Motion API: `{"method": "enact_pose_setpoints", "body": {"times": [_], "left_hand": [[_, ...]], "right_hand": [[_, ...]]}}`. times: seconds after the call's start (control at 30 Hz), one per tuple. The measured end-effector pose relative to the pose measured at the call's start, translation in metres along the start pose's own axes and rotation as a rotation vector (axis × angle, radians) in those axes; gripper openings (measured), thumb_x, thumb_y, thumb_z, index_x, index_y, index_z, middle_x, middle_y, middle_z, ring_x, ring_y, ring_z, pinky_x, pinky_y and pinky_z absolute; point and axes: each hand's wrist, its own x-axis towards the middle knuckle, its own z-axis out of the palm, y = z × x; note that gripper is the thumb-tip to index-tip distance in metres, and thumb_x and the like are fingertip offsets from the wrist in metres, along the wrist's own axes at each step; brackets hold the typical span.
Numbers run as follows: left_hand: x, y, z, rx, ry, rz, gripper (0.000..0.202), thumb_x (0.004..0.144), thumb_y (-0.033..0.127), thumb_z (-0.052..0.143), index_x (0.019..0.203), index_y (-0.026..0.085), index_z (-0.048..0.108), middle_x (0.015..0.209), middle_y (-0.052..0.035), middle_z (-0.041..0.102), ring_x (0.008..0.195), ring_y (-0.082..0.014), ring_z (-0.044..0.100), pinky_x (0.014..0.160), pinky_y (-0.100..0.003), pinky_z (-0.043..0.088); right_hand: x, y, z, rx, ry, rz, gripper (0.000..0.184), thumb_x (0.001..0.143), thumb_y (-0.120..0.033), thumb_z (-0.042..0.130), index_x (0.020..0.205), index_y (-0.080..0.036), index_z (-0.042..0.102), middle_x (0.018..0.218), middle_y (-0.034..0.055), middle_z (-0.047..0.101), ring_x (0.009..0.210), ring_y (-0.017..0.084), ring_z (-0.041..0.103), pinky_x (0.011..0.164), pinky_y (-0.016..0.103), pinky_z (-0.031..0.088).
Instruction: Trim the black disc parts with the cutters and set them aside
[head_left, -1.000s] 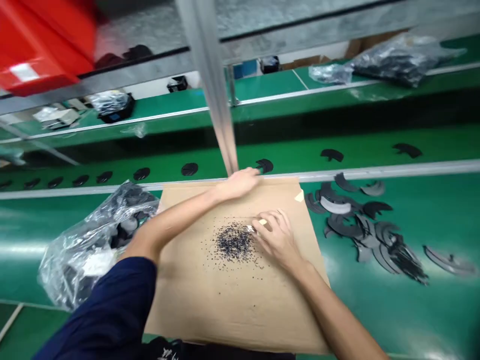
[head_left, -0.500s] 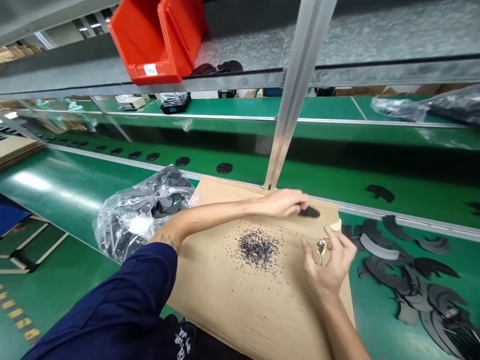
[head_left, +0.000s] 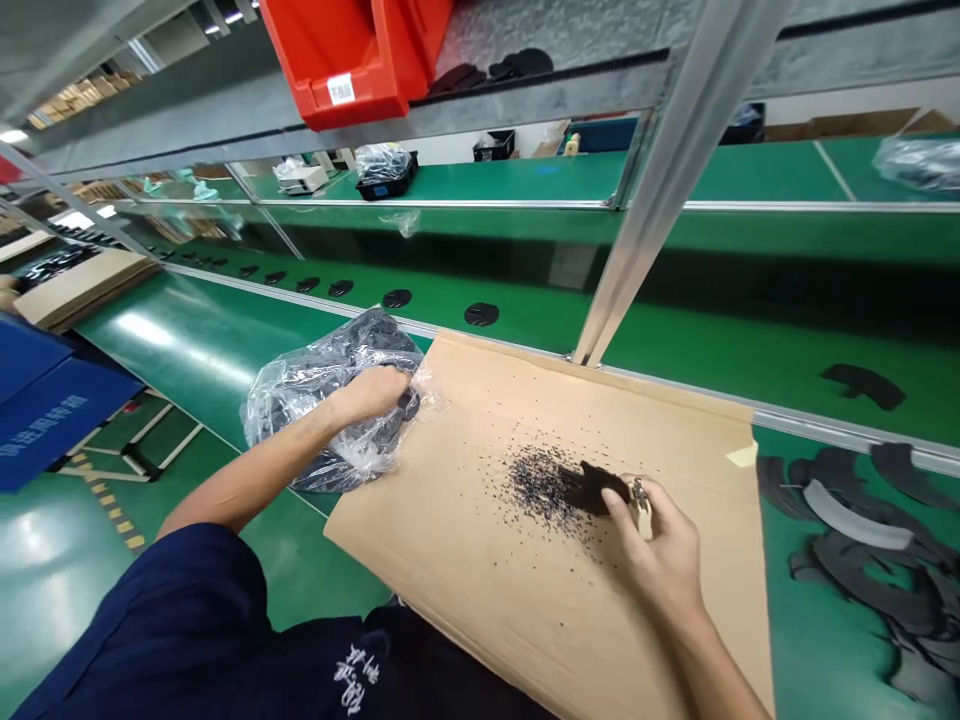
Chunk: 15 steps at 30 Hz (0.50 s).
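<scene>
My left hand [head_left: 379,392] is at the open side of a clear plastic bag [head_left: 281,385] full of dark flat pieces. Its fingers are curled down at the bag and their tips are hidden. Over the brown cardboard sheet [head_left: 465,540], my right hand [head_left: 667,550] is closed on a black flat piece [head_left: 596,488], pinched near the thumb. The same hand also holds a small metal tool with pale handles [head_left: 642,508], which looks like nippers. A scatter of tiny black bits [head_left: 540,480] lies on the cardboard, partly under the black piece.
Many dark curved pieces [head_left: 870,590] lie heaped on the green bench to the right. Behind the cardboard, black pieces [head_left: 481,314] lie in a row on a green belt. A slanted metal post [head_left: 637,250] rises at the cardboard's back edge. A red bin [head_left: 352,60] sits on the shelf above.
My left hand has moved from the cardboard's back right over to the plastic bag. A black piece is now in my right hand along with the tool. The view has shifted left.
</scene>
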Motion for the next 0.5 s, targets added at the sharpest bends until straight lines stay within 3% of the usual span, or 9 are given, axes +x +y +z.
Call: {"method": "enact_pose_setpoints", "body": {"times": [0.1, 0.23, 0.4, 0.5], "left_hand": [[0.006, -0.030, 0.016, 0.104, 0.017, -0.162, 0.035, 0.089, 0.015, 0.052, 0.121, 0.002, 0.058, 0.115, -0.0329, 0.065, 0.111, -0.0404, 0.067, 0.092, -0.051, 0.053], [0.014, -0.039, 0.028, 0.158, 0.006, -0.224, 0.041, 0.086, 0.014, 0.054, 0.126, 0.006, 0.055, 0.118, -0.0308, 0.065, 0.112, -0.0414, 0.067, 0.092, -0.049, 0.053], [0.016, -0.038, 0.015, 0.115, 0.036, -0.150, 0.030, 0.088, 0.016, 0.051, 0.113, 0.008, 0.065, 0.116, -0.0272, 0.067, 0.099, -0.0391, 0.072, 0.085, -0.045, 0.054], [0.041, -0.032, -0.003, 0.040, 0.126, -0.071, 0.029, 0.097, 0.024, 0.043, 0.104, 0.014, 0.069, 0.109, -0.0187, 0.071, 0.104, -0.0355, 0.070, 0.089, -0.042, 0.052]], "right_hand": [[0.001, 0.002, 0.001, -0.011, 0.014, 0.030, 0.031, 0.090, -0.053, 0.063, 0.091, -0.022, 0.063, 0.076, 0.0024, 0.065, 0.066, 0.019, 0.061, 0.063, 0.030, 0.050], [-0.001, 0.002, 0.005, -0.029, 0.020, 0.031, 0.031, 0.090, -0.053, 0.062, 0.090, -0.022, 0.062, 0.075, 0.0026, 0.064, 0.065, 0.019, 0.060, 0.063, 0.031, 0.049], [0.001, 0.005, -0.001, -0.081, 0.022, 0.024, 0.032, 0.089, -0.054, 0.061, 0.090, -0.022, 0.063, 0.079, 0.0046, 0.067, 0.069, 0.020, 0.062, 0.065, 0.032, 0.050], [0.012, 0.012, -0.012, -0.161, 0.067, 0.071, 0.035, 0.087, -0.057, 0.061, 0.090, -0.022, 0.064, 0.079, 0.0056, 0.069, 0.070, 0.022, 0.063, 0.064, 0.033, 0.050]]}}
